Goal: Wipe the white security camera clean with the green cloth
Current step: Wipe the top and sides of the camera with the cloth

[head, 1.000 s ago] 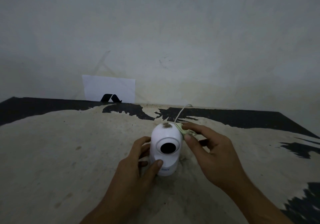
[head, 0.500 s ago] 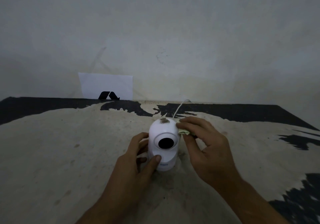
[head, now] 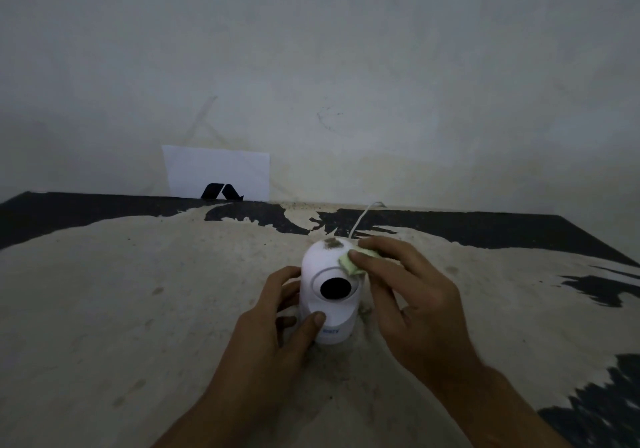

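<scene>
The white security camera [head: 320, 267] stands upright on the worn table [head: 104, 309], its black lens facing me and a brown dirt patch [head: 331, 243] on its top. My left hand [head: 277, 326] grips its base from the left, thumb on the front. My right hand [head: 412, 295] presses the small folded green cloth [head: 348, 263] against the camera's upper right side, just above the lens ring. A white cable [head: 360, 220] runs from behind the camera to the wall.
A white sheet of paper [head: 214, 170] with a black mark leans against the wall at the back left. The table's surface is flaked, with black patches along the far edge and at the right. The wall stands close behind.
My right hand has slid the green cloth from the camera's right side forward onto its upper front. The left hand has kept its hold on the base.
</scene>
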{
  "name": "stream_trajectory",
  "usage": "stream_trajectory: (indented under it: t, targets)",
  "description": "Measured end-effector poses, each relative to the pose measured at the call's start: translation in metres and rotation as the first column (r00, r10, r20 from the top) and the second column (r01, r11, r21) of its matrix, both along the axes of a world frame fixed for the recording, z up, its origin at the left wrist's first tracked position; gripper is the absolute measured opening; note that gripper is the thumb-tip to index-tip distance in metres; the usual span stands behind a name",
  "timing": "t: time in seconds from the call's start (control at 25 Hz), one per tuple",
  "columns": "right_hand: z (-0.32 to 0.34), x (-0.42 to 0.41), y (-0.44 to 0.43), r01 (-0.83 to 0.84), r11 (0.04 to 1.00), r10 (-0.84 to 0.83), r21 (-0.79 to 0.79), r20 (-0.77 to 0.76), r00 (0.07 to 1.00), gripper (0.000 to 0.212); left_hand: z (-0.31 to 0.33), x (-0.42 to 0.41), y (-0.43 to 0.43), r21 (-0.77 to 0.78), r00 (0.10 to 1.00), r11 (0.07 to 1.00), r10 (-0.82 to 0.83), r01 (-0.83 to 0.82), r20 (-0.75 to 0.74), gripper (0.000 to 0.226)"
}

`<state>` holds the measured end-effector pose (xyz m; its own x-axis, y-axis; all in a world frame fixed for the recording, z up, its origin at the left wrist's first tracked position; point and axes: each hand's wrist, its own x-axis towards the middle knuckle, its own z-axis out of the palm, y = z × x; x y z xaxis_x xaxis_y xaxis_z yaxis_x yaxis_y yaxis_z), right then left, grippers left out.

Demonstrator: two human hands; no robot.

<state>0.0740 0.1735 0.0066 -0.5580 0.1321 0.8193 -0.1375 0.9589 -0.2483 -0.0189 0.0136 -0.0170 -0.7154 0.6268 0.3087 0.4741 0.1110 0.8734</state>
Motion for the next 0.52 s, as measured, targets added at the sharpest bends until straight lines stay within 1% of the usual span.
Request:
stream_trajectory:
  t: [0.16, 0.2, 0.28, 0.36, 0.4, 0.44, 0.52]
  targets:
    - [0.005, 0.001, 0.002, 0.105, 0.993, -0.107, -0.061, -0.024, 0.994, 0.030, 0.000, 0.000, -0.001, 0.014, 1.000, 1.000, -0.019, 0.018, 0.012, 0.056]
    - [0.006, 0.000, -0.002, 0.105, 0.993, -0.106, -0.047, -0.026, 0.994, 0.031, 0.001, -0.001, -0.001, 0.010, 1.000, 1.000, -0.019, 0.018, 0.015, 0.054]
    - [0.006, -0.002, -0.011, 0.106, 0.994, -0.107, 0.040, 0.027, 0.994, 0.038, 0.002, -0.001, 0.000, 0.000, 1.000, 1.000, -0.017, 0.017, 0.022, 0.053]
    - [0.004, -0.001, -0.010, 0.141, 0.979, -0.156, 0.149, 0.095, 0.983, 0.044, 0.002, 0.000, 0.000, 0.002, 1.000, 1.000, -0.012, 0.012, 0.029, 0.055]
    - [0.004, -0.001, -0.006, 0.175, 0.969, -0.196, 0.174, 0.108, 0.975, 0.045, 0.001, 0.000, 0.000, 0.008, 1.000, 1.000, -0.011, 0.011, 0.029, 0.055]
    - [0.004, 0.000, 0.000, 0.213, 0.962, -0.234, 0.170, 0.112, 0.966, 0.045, 0.001, 0.000, -0.001, 0.017, 1.000, 1.000, -0.014, 0.014, 0.028, 0.054]
    - [0.004, 0.002, 0.007, 0.259, 0.960, -0.269, 0.105, 0.095, 0.958, 0.045, 0.002, 0.000, -0.002, 0.025, 0.999, 0.999, -0.023, 0.022, 0.030, 0.050]
